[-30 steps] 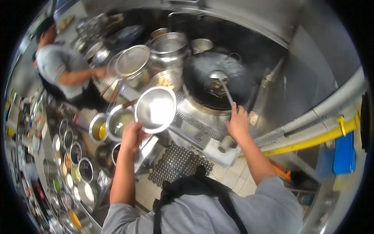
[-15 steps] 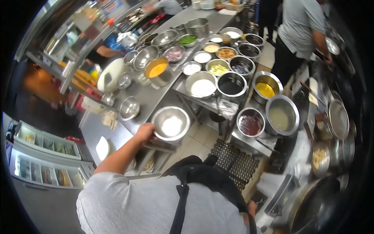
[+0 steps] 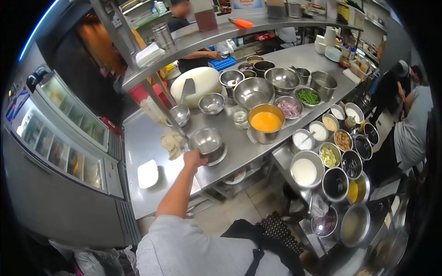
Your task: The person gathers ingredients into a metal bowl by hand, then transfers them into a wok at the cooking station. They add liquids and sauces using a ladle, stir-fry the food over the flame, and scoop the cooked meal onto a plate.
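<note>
My left hand point(image 3: 194, 159) reaches out to the counter, its fingers closed at the near left edge of a metal bowl point(image 3: 206, 139). A second shiny rim shows just under and to the right of that bowl; how the two fit together is hard to make out. Left of the hand lies a crumpled beige cloth point(image 3: 172, 145), and nearer to me a white square dish point(image 3: 148, 174). Beyond the hand are a small metal bowl point(image 3: 212, 104), a glass jar point(image 3: 240, 118) and a pot of orange liquid point(image 3: 266, 122). My right hand is out of view.
An overhead shelf point(image 3: 193, 39) crosses above the counter point(image 3: 230, 165). A large white tub point(image 3: 197, 86) stands behind the bowls. Pots of sauces and a bowl of chopped onion point(image 3: 288, 107) are to the right. Other people work behind the counter and at far right. Glass-door fridges point(image 3: 60, 138) stand left.
My view has swung left. My left hand has carried its metal bowl from above the floor gap to the counter. My right hand, partly seen low at the right before, has left the view.
</note>
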Motion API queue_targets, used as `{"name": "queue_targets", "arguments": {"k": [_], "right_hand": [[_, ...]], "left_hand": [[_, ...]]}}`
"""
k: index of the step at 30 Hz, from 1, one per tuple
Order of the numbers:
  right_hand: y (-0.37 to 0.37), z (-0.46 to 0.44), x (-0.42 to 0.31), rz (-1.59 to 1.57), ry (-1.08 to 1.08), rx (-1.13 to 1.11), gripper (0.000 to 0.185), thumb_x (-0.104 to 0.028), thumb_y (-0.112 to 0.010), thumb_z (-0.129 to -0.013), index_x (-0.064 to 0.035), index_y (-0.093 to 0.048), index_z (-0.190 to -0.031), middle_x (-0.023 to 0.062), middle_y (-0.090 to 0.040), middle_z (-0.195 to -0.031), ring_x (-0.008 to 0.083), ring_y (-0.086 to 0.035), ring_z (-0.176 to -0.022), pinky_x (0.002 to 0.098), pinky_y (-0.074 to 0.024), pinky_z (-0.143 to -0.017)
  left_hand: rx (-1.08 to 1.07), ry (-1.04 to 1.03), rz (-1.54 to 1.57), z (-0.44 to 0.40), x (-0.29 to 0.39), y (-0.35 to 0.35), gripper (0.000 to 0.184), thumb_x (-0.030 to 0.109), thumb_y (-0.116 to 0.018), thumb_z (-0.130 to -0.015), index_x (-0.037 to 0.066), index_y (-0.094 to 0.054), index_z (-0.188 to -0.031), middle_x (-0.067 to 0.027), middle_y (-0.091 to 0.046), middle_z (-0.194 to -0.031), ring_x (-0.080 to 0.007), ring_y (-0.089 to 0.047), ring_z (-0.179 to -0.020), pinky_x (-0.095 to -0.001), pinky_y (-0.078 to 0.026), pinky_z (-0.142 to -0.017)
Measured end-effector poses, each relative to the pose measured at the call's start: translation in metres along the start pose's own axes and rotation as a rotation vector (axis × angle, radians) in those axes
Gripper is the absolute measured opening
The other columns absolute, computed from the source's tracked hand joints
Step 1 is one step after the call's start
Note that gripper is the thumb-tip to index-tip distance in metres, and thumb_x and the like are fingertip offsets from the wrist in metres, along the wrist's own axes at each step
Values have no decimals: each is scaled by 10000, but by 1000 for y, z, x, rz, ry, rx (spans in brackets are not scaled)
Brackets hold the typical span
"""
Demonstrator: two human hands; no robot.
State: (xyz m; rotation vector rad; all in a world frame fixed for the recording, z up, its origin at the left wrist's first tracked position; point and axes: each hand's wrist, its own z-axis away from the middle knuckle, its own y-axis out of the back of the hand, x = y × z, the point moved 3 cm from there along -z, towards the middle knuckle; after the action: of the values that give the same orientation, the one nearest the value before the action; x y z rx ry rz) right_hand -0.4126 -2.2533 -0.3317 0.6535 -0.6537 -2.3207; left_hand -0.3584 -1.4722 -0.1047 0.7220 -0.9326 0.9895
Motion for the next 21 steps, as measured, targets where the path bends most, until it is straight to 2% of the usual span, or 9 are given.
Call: {"name": "queue_targets", "arguments": {"k": [5,7,10,11,14,15,16,18,21], "right_hand": [[10,2,-29,43,48,-1,493,-262,-652,-777,54,-586,-1150,251,-609,-1142,385,-585,-1075,427,-456,-938],[16,6,-26,69,41,2,506,-272,-646,-785,55,-578,-1165,255,-602,-1156,389,-579,-1086,430,-452,-946],[22,13,-4,110,18,-2,525,-287,-638,-797,58,-566,-1187,262,-592,-1177,395,-570,-1103,433,-446,-957],[26,10,13,128,20,0,532,-292,-635,-801,58,-562,-1194,264,-589,-1184,397,-567,-1109,435,-444,-960],[35,41,57,160,36,30,551,-307,-626,-813,60,-549,-1216,270,-579,-1205,402,-558,-1125,438,-439,-971],[39,44,67,174,74,67,557,-311,-623,-817,61,-545,-1223,273,-576,-1212,404,-555,-1131,440,-437,-975],[44,54,65,170,114,131,564,-316,-621,-820,62,-541,-1231,275,-573,-1219,406,-552,-1137,441,-435,-979],[71,104,36,18,77,316,565,-247,-628,-778,28,-531,-1262,261,-555,-1252,375,-523,-1191,440,-397,-1025],[143,161,38,-28,107,817,450,-246,-637,-809,0,-582,-1182,200,-628,-1121,344,-599,-1058,408,-467,-923]], "left_hand": [[43,-109,-96,3,-31,15,399,235,-584,-828,-159,-541,-881,-214,-617,-693,-301,-665,-560,-339,-546,-436],[162,-294,-615,-35,-71,29,477,316,-630,-845,-140,-548,-957,-212,-617,-719,-320,-656,-585,-362,-566,-499],[1,370,174,33,-58,-12,595,349,-593,-906,-78,-383,-1262,-252,-548,-1070,-390,-639,-792,-439,-582,-698],[-10,379,164,16,-71,-17,595,349,-593,-906,-78,-383,-1262,-252,-548,-1070,-390,-639,-792,-439,-582,-698],[-220,458,831,-50,-95,-52,431,255,-469,-981,-61,-364,-1254,-238,-547,-1089,-338,-647,-864,-425,-591,-724],[-433,443,854,-77,-99,-53,423,323,-484,-969,-42,-452,-1182,-214,-588,-1029,-293,-642,-889,-392,-581,-771],[-1010,485,968,-90,-91,-55,432,382,-498,-952,-24,-537,-1095,-189,-620,-1008,-268,-636,-880,-381,-561,-784],[-581,444,864,-105,-80,-71,526,452,-528,-915,-46,-558,-1082,-183,-621,-1081,-277,-617,-929,-397,-539,-752],[-447,309,436,-76,-69,-95,705,527,-459,-930,-87,-412,-1272,-198,-541,-1229,-289,-582,-1044,-380,-503,-933]]}}
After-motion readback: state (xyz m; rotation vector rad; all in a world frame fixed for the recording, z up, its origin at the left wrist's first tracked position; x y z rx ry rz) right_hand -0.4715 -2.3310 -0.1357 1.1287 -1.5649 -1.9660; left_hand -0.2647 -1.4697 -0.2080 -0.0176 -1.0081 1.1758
